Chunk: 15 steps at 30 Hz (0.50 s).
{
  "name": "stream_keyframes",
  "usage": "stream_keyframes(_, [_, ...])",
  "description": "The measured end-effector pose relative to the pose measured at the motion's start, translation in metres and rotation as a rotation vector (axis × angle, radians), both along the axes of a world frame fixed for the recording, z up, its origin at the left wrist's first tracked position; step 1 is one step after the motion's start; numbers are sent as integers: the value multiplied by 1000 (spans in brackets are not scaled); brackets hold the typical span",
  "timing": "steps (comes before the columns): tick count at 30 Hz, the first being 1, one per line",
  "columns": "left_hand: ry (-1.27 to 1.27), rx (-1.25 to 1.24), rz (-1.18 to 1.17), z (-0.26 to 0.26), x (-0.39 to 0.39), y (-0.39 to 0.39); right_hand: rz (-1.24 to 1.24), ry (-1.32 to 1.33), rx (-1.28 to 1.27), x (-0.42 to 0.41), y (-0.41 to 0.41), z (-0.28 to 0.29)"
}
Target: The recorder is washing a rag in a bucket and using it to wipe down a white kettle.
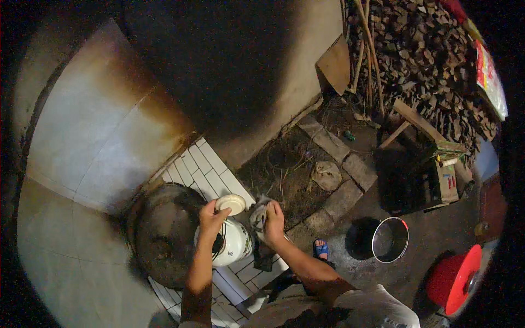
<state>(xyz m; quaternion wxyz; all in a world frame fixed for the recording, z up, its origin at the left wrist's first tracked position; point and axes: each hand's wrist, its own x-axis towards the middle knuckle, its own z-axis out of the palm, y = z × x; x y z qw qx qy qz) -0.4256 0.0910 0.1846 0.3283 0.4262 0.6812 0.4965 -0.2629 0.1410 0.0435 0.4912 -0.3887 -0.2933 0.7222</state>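
Observation:
My left hand holds a small round cream-coloured lid by its edge, above a white ceramic pot with a printed leaf pattern and a dark wire handle. To the right, my right hand grips a crumpled grey cloth. The pot stands on a ledge of white tiles, beside a large dark round wok lid. A dark object lies on the tiles below the cloth.
Right of the ledge are dry twigs bordered by stone blocks. A metal bucket and a red basin stand on the floor. Stacked firewood, leaning poles and a wooden stand are farther off. My sandalled foot is near the bucket.

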Motion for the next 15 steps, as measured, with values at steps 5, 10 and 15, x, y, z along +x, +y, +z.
stream_keyframes(5, [132, -111, -73, -9, -6, 0, 89, -122, 338, -14, 23, 127])
stream_keyframes(10, [-73, -55, 17, -25, -14, 3, 38, -266, 306, -39, 20, 68])
stream_keyframes(15, [-359, 99, 98, -26, -16, 0, 44, -339, 185, -44, -10, 26])
